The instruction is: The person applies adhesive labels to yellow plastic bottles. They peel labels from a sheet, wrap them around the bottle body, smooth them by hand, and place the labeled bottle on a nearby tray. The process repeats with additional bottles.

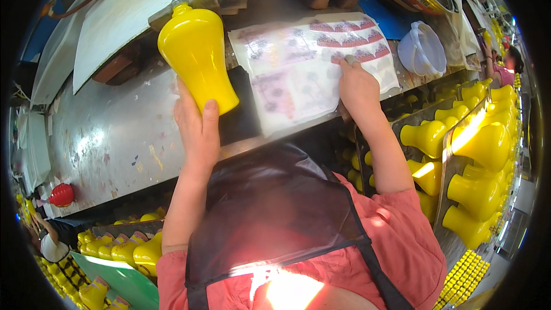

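A glossy yellow vase [198,51] lies tilted, its narrow neck against a wooden block [208,1] at the far side of the bench. My left hand [198,129] grips the vase's lower end, thumb on the near side and the other fingers partly hidden behind it. To the right lies a white sheet of printed decals [287,100], with curved red strips in its upper right part. On one of those strips rest the fingertips of my right hand [360,89], thumb and forefinger drawn together on the decal. Whether the strip is lifted there is hard to tell.
A pale lilac bucket [422,51] stands right of the sheet. Racks of yellow vases [479,140] fill the right side; more vases [123,247] stand at lower left. A red object [61,195] sits at the metal bench's [126,132] left end. Other people work at both edges.
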Demonstrator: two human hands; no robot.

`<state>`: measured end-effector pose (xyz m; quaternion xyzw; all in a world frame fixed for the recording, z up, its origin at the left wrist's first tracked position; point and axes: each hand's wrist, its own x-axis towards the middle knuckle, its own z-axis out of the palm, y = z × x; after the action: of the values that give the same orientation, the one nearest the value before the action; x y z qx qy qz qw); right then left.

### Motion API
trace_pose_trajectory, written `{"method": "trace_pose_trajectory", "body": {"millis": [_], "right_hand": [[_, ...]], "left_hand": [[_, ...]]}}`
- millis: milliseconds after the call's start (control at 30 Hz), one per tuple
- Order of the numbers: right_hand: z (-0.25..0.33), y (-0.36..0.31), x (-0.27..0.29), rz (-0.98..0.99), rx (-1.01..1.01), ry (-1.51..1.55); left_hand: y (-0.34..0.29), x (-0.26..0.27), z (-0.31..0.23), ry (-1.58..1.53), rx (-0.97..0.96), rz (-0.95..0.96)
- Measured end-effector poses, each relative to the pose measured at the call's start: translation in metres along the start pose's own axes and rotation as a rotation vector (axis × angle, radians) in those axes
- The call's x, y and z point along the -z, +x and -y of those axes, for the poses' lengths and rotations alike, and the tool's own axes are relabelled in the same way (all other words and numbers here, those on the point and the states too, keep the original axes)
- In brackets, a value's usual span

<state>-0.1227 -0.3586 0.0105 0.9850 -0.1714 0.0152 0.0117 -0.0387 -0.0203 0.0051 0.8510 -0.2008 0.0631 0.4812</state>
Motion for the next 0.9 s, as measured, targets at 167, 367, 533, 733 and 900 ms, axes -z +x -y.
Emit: {"method": "trace_pose_trajectory", "body": {"millis": [167, 367, 533, 733, 900], "right_hand": [[-0.001, -0.053, 0.017, 0.160, 0.030, -0.053], [-0.012, -0.086, 0.006, 0.134, 0.070, 0.061], [-0.025, -0.092, -0.011, -0.153, 0.232, 0.080], [-0.041, -0.090, 0.001, -0.232, 0.284, 0.309], [-0.007, -0.071, 0.040, 0.020, -0.182, 1.051]], "left_hand": [[0.007, -0.003, -0.002, -0.230, -0.010, 0.017], [-0.007, -0.006, -0.001, -0.057, 0.074, -0.071], [-0.017, -0.002, -0.005, 0.182, 0.003, 0.001], [-0.008, 0.007, -0.005, -0.070, 0.048, 0.070], [-0.014, 0.003, -0.027, 0.177, 0.031, -0.188]]}}
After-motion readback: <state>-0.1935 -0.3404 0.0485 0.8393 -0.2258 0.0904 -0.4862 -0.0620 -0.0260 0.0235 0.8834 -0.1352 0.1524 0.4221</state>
